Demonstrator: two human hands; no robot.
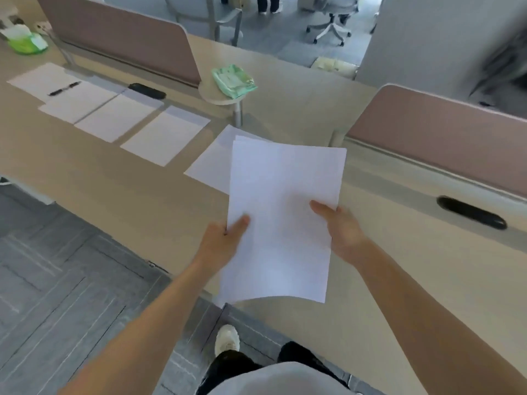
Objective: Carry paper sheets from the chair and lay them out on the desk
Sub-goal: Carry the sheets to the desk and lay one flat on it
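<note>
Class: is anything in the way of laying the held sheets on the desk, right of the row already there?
Nothing visible. The left hand and right hand grip the held sheets above the desk; right of the last laid sheet only the black cable slot shows, back near the divider.

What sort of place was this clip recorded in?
Probably an open-plan office: a long desk with pink divider screens and a cable port, a swivel chair on castors beyond it, and grey carpet tiles underfoot.
</note>
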